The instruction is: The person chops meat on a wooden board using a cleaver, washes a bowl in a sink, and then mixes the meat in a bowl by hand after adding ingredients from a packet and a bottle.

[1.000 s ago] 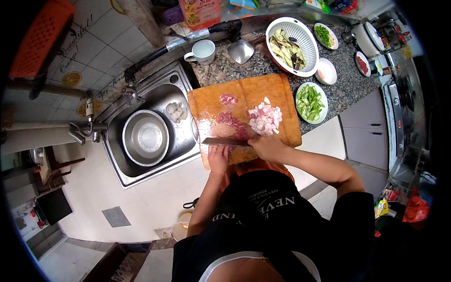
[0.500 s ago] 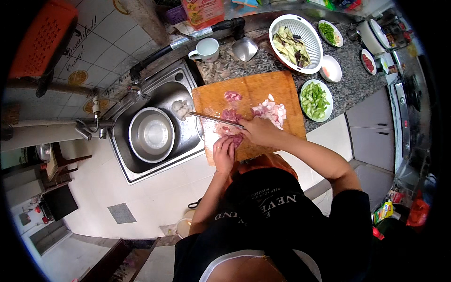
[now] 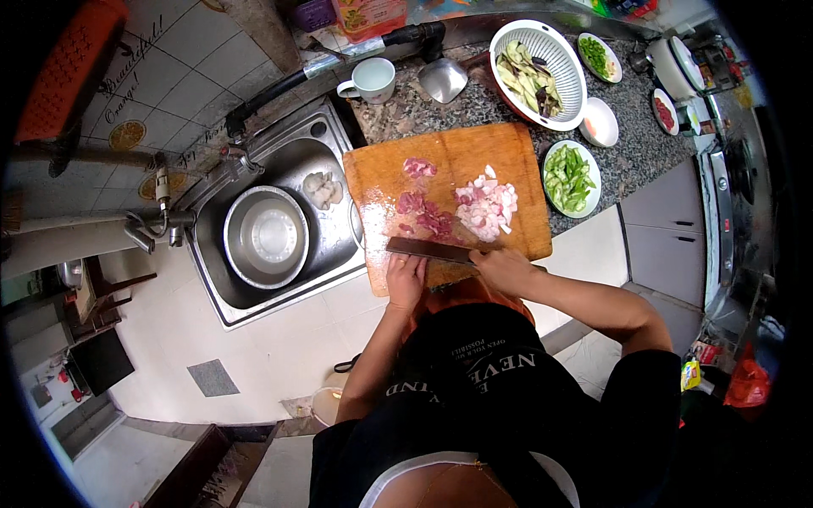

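Observation:
My right hand [image 3: 506, 273] is closed round the handle of a kitchen knife [image 3: 430, 250], its broad dark blade pointing left, with its flat side showing. Just on the near side of the blade, my left hand [image 3: 407, 281] has its fingers bent and pressed together at the near edge of the wooden cutting board [image 3: 500, 146]. The blade hides whatever lies under those fingertips. Beyond the blade, red meat pieces [image 3: 428, 216] lie loosely spread, with a smaller meat pile [image 3: 419, 168] farther off. To their right sits a heap of pale, fatty meat pieces [image 3: 487, 207].
Left of the board, a steel sink [image 3: 334, 241] holds a metal basin [image 3: 240, 241] and a pale lump [image 3: 323, 190]. Behind stand a mug [image 3: 373, 80], a ladle [image 3: 443, 80] and a white colander [image 3: 569, 80] of cut eggplant. A plate of sliced green peppers [image 3: 571, 179] stands to the right.
The knife has come toward me and turned from edge-on to showing its flat side. My right hand has moved nearer and to the right, my left hand slightly nearer. More red meat is uncovered.

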The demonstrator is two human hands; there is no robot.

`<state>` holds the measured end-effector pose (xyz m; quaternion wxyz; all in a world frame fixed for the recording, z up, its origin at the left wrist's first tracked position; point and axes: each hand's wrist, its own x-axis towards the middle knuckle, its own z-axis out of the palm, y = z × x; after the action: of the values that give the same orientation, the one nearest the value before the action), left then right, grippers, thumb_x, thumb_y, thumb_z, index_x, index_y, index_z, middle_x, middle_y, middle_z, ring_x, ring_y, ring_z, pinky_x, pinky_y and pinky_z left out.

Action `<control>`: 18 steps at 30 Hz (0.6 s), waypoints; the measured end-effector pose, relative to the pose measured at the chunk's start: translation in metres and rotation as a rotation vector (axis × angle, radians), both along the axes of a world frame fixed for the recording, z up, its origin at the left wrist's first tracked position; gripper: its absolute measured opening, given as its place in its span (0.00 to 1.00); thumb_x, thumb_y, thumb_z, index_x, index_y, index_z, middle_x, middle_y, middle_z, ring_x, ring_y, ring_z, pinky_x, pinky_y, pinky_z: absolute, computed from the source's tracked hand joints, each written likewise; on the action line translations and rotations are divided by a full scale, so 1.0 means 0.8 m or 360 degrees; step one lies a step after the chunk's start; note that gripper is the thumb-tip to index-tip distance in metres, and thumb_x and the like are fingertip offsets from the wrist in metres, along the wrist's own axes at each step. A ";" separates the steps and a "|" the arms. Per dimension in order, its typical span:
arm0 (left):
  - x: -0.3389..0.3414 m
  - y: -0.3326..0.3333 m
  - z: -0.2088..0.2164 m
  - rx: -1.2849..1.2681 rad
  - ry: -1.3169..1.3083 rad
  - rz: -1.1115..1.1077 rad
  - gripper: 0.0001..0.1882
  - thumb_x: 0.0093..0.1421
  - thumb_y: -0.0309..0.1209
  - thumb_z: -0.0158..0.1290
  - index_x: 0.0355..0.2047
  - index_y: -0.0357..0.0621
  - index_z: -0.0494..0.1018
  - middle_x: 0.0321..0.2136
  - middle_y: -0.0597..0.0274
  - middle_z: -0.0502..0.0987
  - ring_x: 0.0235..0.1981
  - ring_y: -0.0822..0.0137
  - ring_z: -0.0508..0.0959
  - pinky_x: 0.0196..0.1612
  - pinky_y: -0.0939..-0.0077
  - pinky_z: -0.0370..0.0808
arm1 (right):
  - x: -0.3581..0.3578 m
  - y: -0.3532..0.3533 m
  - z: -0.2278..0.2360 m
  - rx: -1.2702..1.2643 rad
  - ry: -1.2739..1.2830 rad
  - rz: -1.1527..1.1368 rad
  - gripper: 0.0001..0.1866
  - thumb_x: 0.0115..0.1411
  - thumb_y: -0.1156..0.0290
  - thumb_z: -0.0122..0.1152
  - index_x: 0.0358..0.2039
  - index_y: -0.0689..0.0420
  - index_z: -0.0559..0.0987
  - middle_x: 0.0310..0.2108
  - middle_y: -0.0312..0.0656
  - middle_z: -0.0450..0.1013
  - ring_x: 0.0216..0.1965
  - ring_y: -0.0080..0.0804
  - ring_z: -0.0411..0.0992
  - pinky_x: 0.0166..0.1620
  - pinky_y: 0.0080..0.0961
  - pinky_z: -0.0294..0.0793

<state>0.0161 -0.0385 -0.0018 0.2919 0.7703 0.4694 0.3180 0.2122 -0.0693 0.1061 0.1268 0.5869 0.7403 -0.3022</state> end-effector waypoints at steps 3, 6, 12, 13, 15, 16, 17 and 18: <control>-0.001 0.002 -0.012 0.0142 -0.0006 -0.0019 0.06 0.45 0.23 0.53 0.26 0.38 0.72 0.29 0.54 0.72 0.34 0.54 0.70 0.39 0.67 0.67 | -0.041 0.034 -0.028 0.0154 0.0132 -0.0019 0.10 0.49 0.73 0.43 0.33 0.63 0.66 0.19 0.51 0.71 0.23 0.47 0.72 0.24 0.40 0.70; -0.005 0.001 -0.005 -0.0084 0.0065 -0.0055 0.05 0.45 0.23 0.53 0.25 0.39 0.72 0.27 0.55 0.72 0.33 0.55 0.70 0.38 0.68 0.67 | -0.065 0.060 -0.038 0.0268 0.0294 -0.0093 0.09 0.50 0.72 0.42 0.31 0.60 0.68 0.18 0.52 0.70 0.23 0.50 0.71 0.26 0.44 0.68; -0.002 -0.001 -0.004 0.0104 0.0017 0.0027 0.06 0.45 0.24 0.53 0.26 0.40 0.73 0.29 0.55 0.72 0.34 0.55 0.71 0.39 0.68 0.68 | -0.010 0.020 0.009 0.0148 0.0138 -0.0013 0.10 0.49 0.74 0.42 0.32 0.61 0.68 0.23 0.52 0.71 0.28 0.48 0.72 0.31 0.42 0.70; -0.004 -0.002 -0.003 0.0114 0.0066 0.0028 0.06 0.45 0.24 0.53 0.26 0.40 0.72 0.30 0.55 0.72 0.34 0.55 0.71 0.38 0.68 0.68 | -0.006 0.015 0.017 0.0014 0.0068 0.0004 0.10 0.49 0.74 0.42 0.32 0.60 0.68 0.23 0.52 0.71 0.28 0.48 0.72 0.31 0.42 0.69; -0.003 -0.002 0.002 0.0046 0.0019 0.0027 0.07 0.45 0.24 0.53 0.28 0.39 0.72 0.31 0.52 0.72 0.35 0.53 0.71 0.38 0.67 0.68 | -0.008 0.014 0.015 -0.0011 0.0060 -0.0013 0.10 0.50 0.73 0.41 0.32 0.60 0.69 0.23 0.52 0.72 0.28 0.47 0.72 0.31 0.42 0.69; -0.001 -0.001 0.003 0.0020 0.0001 0.0028 0.08 0.46 0.24 0.52 0.29 0.38 0.72 0.32 0.50 0.72 0.35 0.51 0.71 0.38 0.66 0.68 | -0.015 0.017 0.005 0.0099 0.0128 -0.0052 0.09 0.50 0.73 0.41 0.32 0.60 0.69 0.23 0.51 0.72 0.27 0.47 0.72 0.30 0.42 0.70; 0.000 -0.001 0.004 -0.0008 -0.0015 0.0022 0.08 0.46 0.24 0.52 0.29 0.38 0.72 0.32 0.48 0.72 0.36 0.50 0.70 0.37 0.66 0.68 | -0.025 0.019 -0.006 0.0209 0.0197 -0.0097 0.09 0.50 0.73 0.41 0.31 0.60 0.69 0.22 0.50 0.72 0.27 0.46 0.72 0.30 0.41 0.70; -0.004 -0.003 0.000 -0.0049 0.0027 -0.0013 0.08 0.46 0.24 0.52 0.29 0.38 0.72 0.32 0.49 0.72 0.36 0.51 0.70 0.38 0.66 0.68 | -0.042 0.026 -0.019 0.0241 0.0230 -0.0061 0.09 0.50 0.73 0.41 0.30 0.60 0.69 0.22 0.50 0.72 0.26 0.46 0.72 0.28 0.41 0.70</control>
<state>0.0126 -0.0413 -0.0017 0.3010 0.7703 0.4736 0.3029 0.1785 -0.0487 0.0906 0.0226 0.5855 0.7570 -0.2893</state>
